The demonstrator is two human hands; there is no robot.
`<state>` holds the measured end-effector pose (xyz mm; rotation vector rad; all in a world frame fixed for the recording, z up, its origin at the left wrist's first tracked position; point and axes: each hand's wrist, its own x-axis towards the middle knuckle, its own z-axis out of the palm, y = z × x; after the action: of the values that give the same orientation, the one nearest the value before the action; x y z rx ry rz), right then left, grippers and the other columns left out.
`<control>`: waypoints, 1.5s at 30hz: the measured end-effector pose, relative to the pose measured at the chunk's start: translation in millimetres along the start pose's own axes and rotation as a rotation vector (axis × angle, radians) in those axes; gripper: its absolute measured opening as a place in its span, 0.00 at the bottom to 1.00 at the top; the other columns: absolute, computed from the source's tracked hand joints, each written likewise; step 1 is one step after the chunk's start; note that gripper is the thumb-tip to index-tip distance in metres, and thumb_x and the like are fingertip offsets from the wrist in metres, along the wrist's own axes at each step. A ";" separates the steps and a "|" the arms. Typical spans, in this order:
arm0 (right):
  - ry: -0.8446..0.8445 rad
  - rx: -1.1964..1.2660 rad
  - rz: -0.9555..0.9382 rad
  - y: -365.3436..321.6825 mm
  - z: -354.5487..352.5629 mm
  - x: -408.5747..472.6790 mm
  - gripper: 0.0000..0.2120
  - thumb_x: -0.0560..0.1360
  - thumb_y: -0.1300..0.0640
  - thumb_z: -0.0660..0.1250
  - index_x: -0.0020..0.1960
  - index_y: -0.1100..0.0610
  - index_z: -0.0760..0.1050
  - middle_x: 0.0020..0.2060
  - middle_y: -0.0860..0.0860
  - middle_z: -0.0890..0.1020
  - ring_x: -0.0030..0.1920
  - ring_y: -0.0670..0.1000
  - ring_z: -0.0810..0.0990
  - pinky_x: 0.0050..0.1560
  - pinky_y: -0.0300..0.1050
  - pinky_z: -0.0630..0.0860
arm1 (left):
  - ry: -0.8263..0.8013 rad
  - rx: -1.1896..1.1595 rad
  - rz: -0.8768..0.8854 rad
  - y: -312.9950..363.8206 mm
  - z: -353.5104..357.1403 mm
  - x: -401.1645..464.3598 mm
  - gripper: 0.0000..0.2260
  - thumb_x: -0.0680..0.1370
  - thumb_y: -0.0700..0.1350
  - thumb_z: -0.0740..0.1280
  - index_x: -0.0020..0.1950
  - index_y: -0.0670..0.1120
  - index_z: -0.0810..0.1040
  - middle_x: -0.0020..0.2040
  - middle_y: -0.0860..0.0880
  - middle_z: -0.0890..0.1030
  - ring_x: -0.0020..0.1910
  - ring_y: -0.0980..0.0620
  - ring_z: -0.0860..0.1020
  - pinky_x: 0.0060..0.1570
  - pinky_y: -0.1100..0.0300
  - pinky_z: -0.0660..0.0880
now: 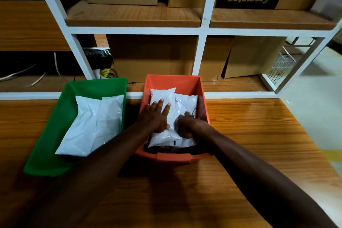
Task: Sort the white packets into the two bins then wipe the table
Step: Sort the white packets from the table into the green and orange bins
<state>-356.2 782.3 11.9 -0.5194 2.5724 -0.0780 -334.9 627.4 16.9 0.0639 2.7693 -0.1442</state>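
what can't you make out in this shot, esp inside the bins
Head view, the only one:
- Orange bin: packet count; left hand and right hand cover the stack.
- Right hand's fingertips: tucked under, grip unclear.
- Green bin: packets overlap, count unclear.
- Any wiping cloth: none in frame.

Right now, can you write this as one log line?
left hand: flat on white plastic packets | right hand: curled on them | orange plastic bin | wiping: pending

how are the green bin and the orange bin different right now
The green bin stands left and skewed; the orange bin stands right and squarer to the table edge. Both hands are in the orange bin, the left hand flat on its packets, the right hand curled; none touches the green. Both hold white packets.
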 end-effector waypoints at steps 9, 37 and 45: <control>0.141 0.099 -0.053 -3.4 -13.4 -11.0 0.15 0.76 0.54 0.65 0.60 0.60 0.77 0.61 0.64 0.77 0.62 0.63 0.78 0.56 0.49 0.73 | 0.161 -0.059 0.063 -2.5 -11.7 -14.8 0.35 0.81 0.59 0.59 0.81 0.50 0.44 0.81 0.42 0.41 0.79 0.41 0.46 0.75 0.41 0.48; 0.630 0.540 -0.722 -191.5 120.1 -169.4 0.26 0.79 0.34 0.62 0.61 0.55 0.81 0.52 0.52 0.83 0.48 0.53 0.84 0.41 0.47 0.81 | 0.726 -0.847 -0.446 -80.0 155.5 -360.3 0.23 0.79 0.64 0.55 0.72 0.57 0.69 0.66 0.59 0.73 0.64 0.57 0.73 0.58 0.55 0.75; 0.427 0.493 -0.732 -332.4 184.1 -193.8 0.28 0.74 0.27 0.56 0.67 0.42 0.71 0.57 0.48 0.83 0.48 0.48 0.83 0.46 0.54 0.83 | 0.816 -0.960 -0.660 -166.8 212.2 -460.2 0.22 0.79 0.66 0.55 0.72 0.65 0.64 0.69 0.61 0.70 0.66 0.63 0.69 0.57 0.63 0.73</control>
<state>4.8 555.8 -5.7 -1.3131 2.4559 -1.1414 159.2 426.7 1.7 -1.2700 3.1289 1.2897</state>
